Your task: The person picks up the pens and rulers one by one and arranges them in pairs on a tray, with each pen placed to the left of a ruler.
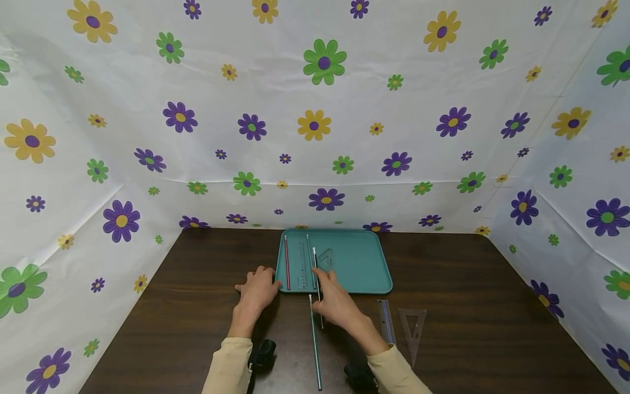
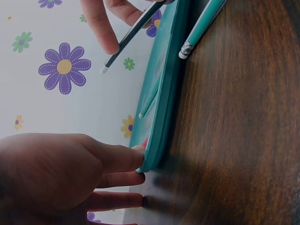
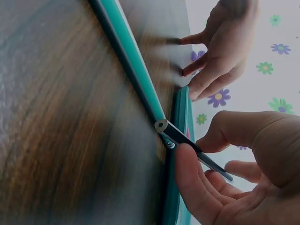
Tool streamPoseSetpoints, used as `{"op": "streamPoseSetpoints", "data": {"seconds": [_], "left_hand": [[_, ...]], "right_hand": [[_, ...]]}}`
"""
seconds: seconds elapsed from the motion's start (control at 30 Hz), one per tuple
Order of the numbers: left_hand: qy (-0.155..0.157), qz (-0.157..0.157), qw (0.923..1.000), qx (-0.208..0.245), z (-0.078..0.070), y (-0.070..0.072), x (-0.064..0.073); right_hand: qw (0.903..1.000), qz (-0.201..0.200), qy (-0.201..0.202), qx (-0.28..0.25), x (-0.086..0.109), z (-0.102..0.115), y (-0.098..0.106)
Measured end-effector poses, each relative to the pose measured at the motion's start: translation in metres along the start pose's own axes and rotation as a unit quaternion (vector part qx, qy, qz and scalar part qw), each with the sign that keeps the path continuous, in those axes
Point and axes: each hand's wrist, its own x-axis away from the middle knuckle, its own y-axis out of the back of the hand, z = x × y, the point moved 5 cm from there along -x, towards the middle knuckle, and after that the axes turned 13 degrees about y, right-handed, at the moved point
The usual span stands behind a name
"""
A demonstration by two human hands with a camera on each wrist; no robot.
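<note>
My right hand point(image 1: 339, 303) pinches a black pencil point(image 1: 316, 262) with a white eraser at its far end. It holds the pencil over the front edge of a teal tray point(image 1: 364, 262). Fingers stretched out, my left hand point(image 1: 256, 290) touches the tray's front left corner; in the left wrist view some fingertips lie on the table beside it. Inside the tray are a red pencil point(image 1: 287, 262), a clear ruler point(image 1: 302, 262), a teal pencil point(image 1: 308, 249) and a clear set square point(image 1: 326, 256). Another teal pencil point(image 1: 315, 345) lies on the table in front, eraser towards the tray.
Right of my right hand, a ruler point(image 1: 386, 320) with a blue stripe and a clear set square point(image 1: 412, 331) lie on the dark wooden table point(image 1: 467, 295). A white flowered cloth point(image 1: 275, 98) hangs behind the table and along both sides.
</note>
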Motion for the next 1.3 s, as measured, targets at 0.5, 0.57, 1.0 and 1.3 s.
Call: {"op": "streamPoseSetpoints", "data": {"seconds": [0.5,0.57,1.0,1.3], "left_hand": [[-0.001,-0.002,1.0000,0.000,0.000,-0.001,0.000],[-0.001,-0.003,1.0000,0.001,0.000,-0.001,0.000],[0.001,0.001,1.0000,0.005,0.001,-0.003,-0.001],[0.000,0.004,1.0000,0.006,0.001,-0.002,-0.001]], "right_hand": [[0.9991,-0.024,-0.031,-0.019,-0.001,-0.014,0.011],[0.9990,-0.027,-0.032,-0.015,-0.002,-0.016,0.012],[0.9976,-0.056,-0.029,0.029,-0.007,-0.024,0.024],[0.9959,-0.078,-0.033,0.030,-0.010,-0.039,0.030]]}}
